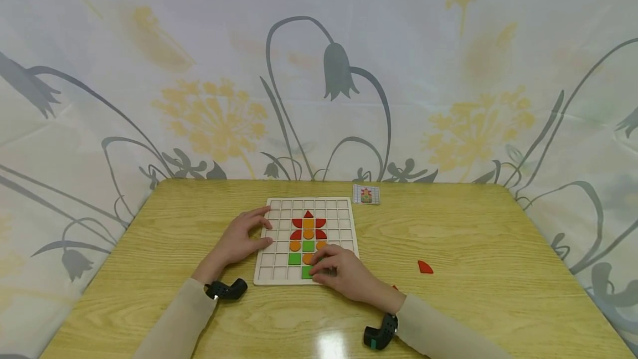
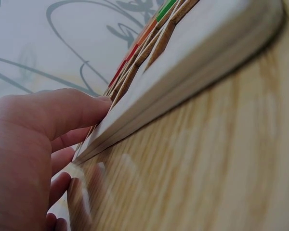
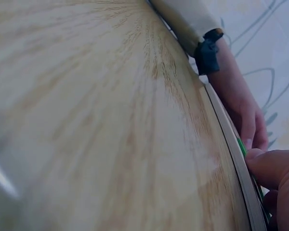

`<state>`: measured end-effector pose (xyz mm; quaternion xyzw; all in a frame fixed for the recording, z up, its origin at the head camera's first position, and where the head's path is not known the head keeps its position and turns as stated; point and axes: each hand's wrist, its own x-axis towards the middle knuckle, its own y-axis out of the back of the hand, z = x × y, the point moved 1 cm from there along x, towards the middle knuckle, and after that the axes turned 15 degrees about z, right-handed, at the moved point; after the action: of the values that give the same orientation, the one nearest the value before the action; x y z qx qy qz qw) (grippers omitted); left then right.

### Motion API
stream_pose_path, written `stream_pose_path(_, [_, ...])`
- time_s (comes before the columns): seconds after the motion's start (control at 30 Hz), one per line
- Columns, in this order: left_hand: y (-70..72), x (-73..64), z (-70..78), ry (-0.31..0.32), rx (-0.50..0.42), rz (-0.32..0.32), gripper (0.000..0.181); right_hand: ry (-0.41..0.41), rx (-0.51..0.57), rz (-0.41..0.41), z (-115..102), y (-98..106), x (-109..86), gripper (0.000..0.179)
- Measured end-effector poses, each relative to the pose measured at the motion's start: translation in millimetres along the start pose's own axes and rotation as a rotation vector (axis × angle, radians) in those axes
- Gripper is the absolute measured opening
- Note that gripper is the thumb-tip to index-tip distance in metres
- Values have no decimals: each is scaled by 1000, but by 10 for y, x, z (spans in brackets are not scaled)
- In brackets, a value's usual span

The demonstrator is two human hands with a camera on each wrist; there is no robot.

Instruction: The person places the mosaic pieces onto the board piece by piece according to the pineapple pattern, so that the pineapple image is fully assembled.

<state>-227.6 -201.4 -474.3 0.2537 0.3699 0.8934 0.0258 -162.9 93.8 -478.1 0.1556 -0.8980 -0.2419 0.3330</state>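
A white square grid board (image 1: 279, 209) lies on the table. Red, orange and green flat pieces form a pattern in its middle columns, with a red triangle (image 1: 308, 214) at the top. Beside the board's left side, my left hand (image 1: 241, 240) has its fingers spread and relaxed; its thumb tip meets the board's edge in the left wrist view. My right hand (image 1: 344, 271) reaches over the lower right of the board, fingers bent. Its fingertips are at the right side of a green square (image 1: 306, 272) in the bottom row; I cannot tell whether they pinch it. The palm hides nearby cells.
A small pattern card (image 1: 366, 194) lies behind the board's back right corner. To the right is a red quarter-circle piece (image 1: 425, 267), and another red piece (image 1: 395, 287) peeks out by the right wrist. A flower-printed curtain (image 1: 309, 71) rises behind the wooden table (image 1: 473, 226).
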Motion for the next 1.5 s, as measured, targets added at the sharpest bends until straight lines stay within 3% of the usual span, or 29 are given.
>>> stream_pose_path(0.23, [14, -8, 11, -11, -3, 7, 18, -18, 85, 27, 35, 23, 18, 7])
stream_pose_path(0.43, [5, -6, -1, -11, -1, 8, 18, -97, 139, 46, 56, 150, 48, 12])
stream_pose_path(0.7, [-16, -11, -24, -5, -2, 3, 18, -241, 124, 30, 114, 550, -6, 11])
stream_pose_path(0.93, [-20, -4, -27, 0, -5, 5, 18, -225, 106, 0, 196, 972, -207, 10])
stream_pose_path(1.1, [-15, -3, -24, 0, -3, 4, 18, -203, 127, -71, 226, 1169, -393, 13])
stream_pose_path(1.23, [-9, -2, -23, 0, -5, 4, 18, -239, 148, -167, 226, 1258, -523, 16])
stream_pose_path(1.5, [-16, -2, -39, -11, -2, 6, 18, -208, 136, -276, 167, 1329, -607, 22])
